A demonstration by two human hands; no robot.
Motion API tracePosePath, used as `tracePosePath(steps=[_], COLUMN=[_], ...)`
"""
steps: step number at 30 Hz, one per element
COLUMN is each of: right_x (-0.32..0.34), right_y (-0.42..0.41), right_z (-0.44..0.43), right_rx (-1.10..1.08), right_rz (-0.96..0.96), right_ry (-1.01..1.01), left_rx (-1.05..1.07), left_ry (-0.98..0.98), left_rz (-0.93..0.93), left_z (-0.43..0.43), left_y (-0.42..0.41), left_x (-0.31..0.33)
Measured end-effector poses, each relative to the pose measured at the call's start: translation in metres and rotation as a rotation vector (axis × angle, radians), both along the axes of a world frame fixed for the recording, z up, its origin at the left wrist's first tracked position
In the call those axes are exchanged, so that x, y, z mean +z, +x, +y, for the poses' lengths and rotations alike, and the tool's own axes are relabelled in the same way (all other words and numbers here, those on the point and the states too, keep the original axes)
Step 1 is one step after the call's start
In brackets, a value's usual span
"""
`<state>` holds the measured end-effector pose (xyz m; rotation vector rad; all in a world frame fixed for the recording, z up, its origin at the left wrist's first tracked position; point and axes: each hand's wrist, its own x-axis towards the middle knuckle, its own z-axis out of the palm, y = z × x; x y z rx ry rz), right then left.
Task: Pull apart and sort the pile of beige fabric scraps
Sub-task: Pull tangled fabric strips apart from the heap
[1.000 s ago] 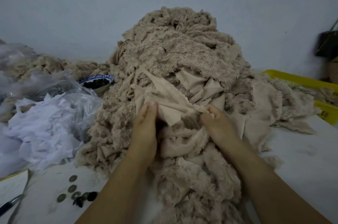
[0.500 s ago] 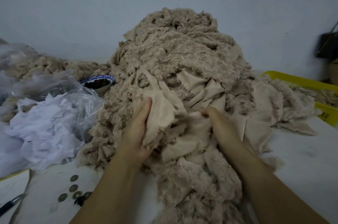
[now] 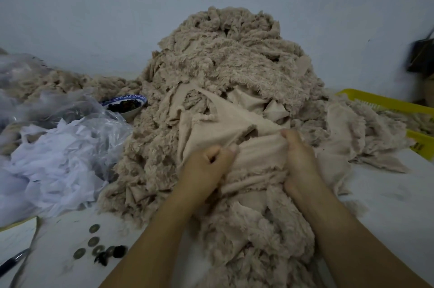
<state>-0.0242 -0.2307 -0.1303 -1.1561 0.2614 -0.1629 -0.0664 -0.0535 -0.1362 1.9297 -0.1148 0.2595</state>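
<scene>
A tall pile of beige fluffy fabric scraps (image 3: 230, 62) fills the middle of the white table and spills toward me. At its front lies a smooth-backed beige scrap (image 3: 218, 128). My left hand (image 3: 206, 167) grips the near edge of this scrap with curled fingers. A little to the right, my right hand (image 3: 298, 158) grips the same bunched fabric, fingers dug into its folds. Both forearms reach in from the bottom edge.
A heap of white fabric in clear plastic bags (image 3: 54, 153) lies at left, with more beige scraps behind. A blue-rimmed bowl (image 3: 126, 105) of dark pieces sits beside the pile. Round buttons (image 3: 94, 240), a pen and paper lie front left. A yellow basket (image 3: 385, 104) stands at right.
Both hands have moved nearer to me and closed tighter on the smooth scrap. The scrap has been drawn out of the pile and spread wider between them.
</scene>
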Motion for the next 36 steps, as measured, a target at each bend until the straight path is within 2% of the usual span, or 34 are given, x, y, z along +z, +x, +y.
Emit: tracePosePath(steps=[4,9,11,12,14,15,16,19,22,24,26,29,31,34,36], right_x=[-0.004,-0.007,-0.008,-0.008,-0.010,-0.010,-0.011,-0.008,-0.007,-0.008,-0.007,-0.007,-0.008,-0.008,-0.009], right_y=[0.003,0.007,0.008,0.009,0.010,0.010,0.009,0.006,0.001,-0.005,-0.011,-0.015,-0.012,-0.011,-0.011], right_z=[0.000,-0.008,-0.011,-0.012,-0.014,-0.014,-0.013,-0.008,-0.002,0.003,0.010,0.015,0.013,0.007,0.006], right_rx=[-0.015,-0.061,-0.051,-0.039,-0.001,0.027,0.058,0.142,0.199,0.228,0.239,0.257,0.229,0.227,0.231], right_rz=[-0.027,-0.052,-0.055,-0.053,-0.059,-0.060,-0.054,-0.067,-0.143,-0.219,-0.310,-0.338,-0.309,-0.287,-0.292], right_ry=[0.067,0.105,0.100,0.097,0.088,0.086,0.093,0.119,0.036,-0.138,-0.297,-0.355,-0.363,-0.355,-0.386], left_rx=[0.389,0.587,0.588,0.546,0.326,0.221,0.166,0.096,-0.076,-0.152,-0.182,-0.100,-0.059,-0.121,-0.142], left_ry=[-0.078,-0.180,-0.302,-0.424,-0.692,-0.723,-0.635,-0.195,-0.006,0.023,-0.059,-0.168,-0.382,-0.809,-0.926], left_rz=[-0.135,-0.327,-0.370,-0.359,-0.239,-0.169,-0.103,-0.013,-0.018,-0.025,0.016,-0.010,0.031,0.141,0.179], left_z=[0.025,0.044,0.045,0.046,0.043,0.039,0.035,0.020,0.006,-0.003,-0.009,-0.011,-0.006,-0.002,-0.001], left_y=[0.011,0.014,0.014,0.015,0.014,0.013,0.011,0.004,-0.004,-0.006,-0.006,-0.003,-0.001,0.001,0.002], left_x=[0.001,-0.001,0.005,0.008,0.014,0.016,0.016,0.009,0.006,0.004,0.001,-0.002,0.002,0.009,0.012])
